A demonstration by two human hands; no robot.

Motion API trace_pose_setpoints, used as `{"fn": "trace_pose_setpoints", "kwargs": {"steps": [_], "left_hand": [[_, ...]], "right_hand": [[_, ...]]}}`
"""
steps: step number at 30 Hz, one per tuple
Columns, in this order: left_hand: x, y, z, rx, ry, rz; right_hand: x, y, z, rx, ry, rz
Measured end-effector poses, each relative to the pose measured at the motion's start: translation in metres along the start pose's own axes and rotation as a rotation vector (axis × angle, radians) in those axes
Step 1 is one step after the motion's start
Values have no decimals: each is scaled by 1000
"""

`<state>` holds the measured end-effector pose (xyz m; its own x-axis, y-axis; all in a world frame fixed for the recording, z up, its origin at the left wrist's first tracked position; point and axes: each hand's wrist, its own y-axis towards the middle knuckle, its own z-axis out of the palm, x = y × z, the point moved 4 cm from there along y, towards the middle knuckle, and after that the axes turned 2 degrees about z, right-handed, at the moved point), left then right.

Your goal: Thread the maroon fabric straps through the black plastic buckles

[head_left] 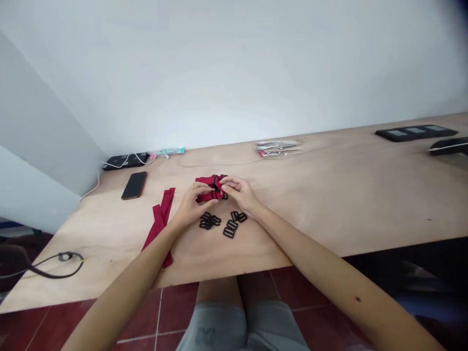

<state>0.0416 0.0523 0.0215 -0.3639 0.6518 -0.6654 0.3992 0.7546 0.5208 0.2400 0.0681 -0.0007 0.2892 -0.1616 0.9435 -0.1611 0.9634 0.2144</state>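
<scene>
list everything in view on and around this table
red strap bundle with black sliders: 1, red and black, between both hands
loose red fabric strips: count unclear, red, on table left of hands
black plastic slider buckles: several, black, on table just below hands
smartphone: 1, black, on table, left
power strip: 1, black, far left table edge
packets: small stack, silver and red, far table edge
flat tray: 1, black, far right
coiled cable: 1, black, left table corner
plywood table: 1, pale wood, under everything
left hand: 1, on bundle
right hand: 1, on bundle
</scene>
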Motion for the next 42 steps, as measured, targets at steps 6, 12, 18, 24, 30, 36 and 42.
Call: {"fn": "trace_pose_setpoints", "kwargs": {"steps": [6, 12, 18, 24, 30, 36, 42], "left_hand": [[5, -4, 4, -4, -89, -124], [5, -4, 6, 15, -177, -200], [3, -3, 4, -20, -174, -173], [-1, -2, 0, -51, -149, -51], [-1, -3, 1, 6, -67, 22], [-2, -3, 2, 30, -189, -54], [-2, -3, 4, 40, -183, -63]], "right_hand": [[0, -2, -1, 58, -72, 7], [5, -4, 3, 96, -189, -52], [2, -4, 3, 150, -230, -51], [2, -6, 5, 195, -210, -45], [8, -9, 9, 246, -281, -57], [10, -10, 11, 280, -233, -18], [1, -8, 12, 262, -249, -17]]}}
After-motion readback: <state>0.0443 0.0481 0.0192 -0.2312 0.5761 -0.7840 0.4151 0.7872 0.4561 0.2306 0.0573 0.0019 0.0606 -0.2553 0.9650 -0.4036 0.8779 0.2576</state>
